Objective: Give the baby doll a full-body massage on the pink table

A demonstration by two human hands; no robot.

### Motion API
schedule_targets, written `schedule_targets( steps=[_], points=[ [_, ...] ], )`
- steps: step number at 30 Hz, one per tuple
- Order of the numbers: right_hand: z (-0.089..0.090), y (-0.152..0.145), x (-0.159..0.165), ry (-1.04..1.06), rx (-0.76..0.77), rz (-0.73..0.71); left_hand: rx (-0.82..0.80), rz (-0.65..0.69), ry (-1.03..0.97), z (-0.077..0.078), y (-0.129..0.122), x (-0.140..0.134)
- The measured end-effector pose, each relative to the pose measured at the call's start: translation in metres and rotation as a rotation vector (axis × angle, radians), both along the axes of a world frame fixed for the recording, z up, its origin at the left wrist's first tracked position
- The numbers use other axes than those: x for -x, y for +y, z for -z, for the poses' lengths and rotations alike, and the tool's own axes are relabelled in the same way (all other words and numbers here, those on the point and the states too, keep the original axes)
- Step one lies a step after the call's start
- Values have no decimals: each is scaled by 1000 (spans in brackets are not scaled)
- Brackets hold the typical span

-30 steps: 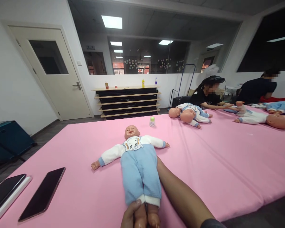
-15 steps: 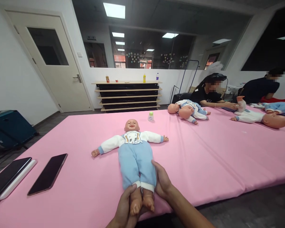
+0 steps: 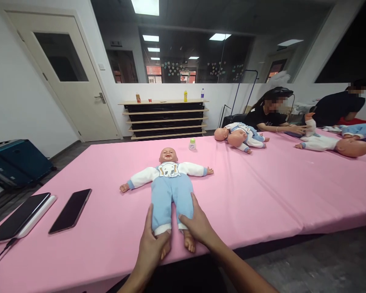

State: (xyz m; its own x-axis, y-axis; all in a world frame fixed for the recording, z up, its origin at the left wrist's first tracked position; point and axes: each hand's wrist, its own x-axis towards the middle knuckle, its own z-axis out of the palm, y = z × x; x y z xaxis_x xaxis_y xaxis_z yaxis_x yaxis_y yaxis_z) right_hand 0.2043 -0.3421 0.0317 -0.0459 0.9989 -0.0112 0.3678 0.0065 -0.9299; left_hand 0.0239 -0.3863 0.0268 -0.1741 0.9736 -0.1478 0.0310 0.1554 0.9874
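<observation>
A baby doll (image 3: pixel 171 187) lies on its back on the pink table, head away from me and arms spread wide. It wears a white and blue outfit with an elephant face on the chest. My left hand (image 3: pixel 151 240) is closed round the lower leg on the left, its thumb across the ankle by the white cuff. Around the other lower leg, my right hand (image 3: pixel 198 221) is closed, thumb on the blue trouser leg. The doll's legs are slightly apart, and its bare feet point toward me at the table's near edge.
A dark phone (image 3: pixel 70 211) and another phone on a white slab (image 3: pixel 33 219) lie at left. A small green-capped bottle (image 3: pixel 192 144) stands beyond the doll. More dolls (image 3: pixel 236 138) lie at the far right, near two people. The pink table (image 3: pixel 262 195) ends close in front of me.
The doll's legs have moved apart. My left hand has shifted from under the feet to the left leg, and my right hand's thumb now lies across the other trouser leg.
</observation>
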Motion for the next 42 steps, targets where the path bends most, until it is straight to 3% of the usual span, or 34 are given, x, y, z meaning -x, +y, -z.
schedule_targets(
  steps=[3,5,10,16,25,31,35,42],
  points=[
    [1,-3,2,-145,-12,31,-106,140,418,0,3,13],
    [4,-5,4,-210,-47,32,-94,235,600,-4,4,18],
    [6,-6,9,-327,-49,-14,39,404,825,-16,7,18],
    [-1,-4,11,-459,-13,-36,100,422,1091,-20,12,8],
    [-11,-8,6,-558,-9,-58,125,532,1077,-46,9,24],
    [-22,-4,0,-581,-64,-18,15,447,1051,-65,25,41],
    [-15,12,0,-510,-198,12,-83,292,1022,-53,58,52],
    [-4,73,6,-470,-340,-28,-366,228,941,-3,146,55]
  ],
)
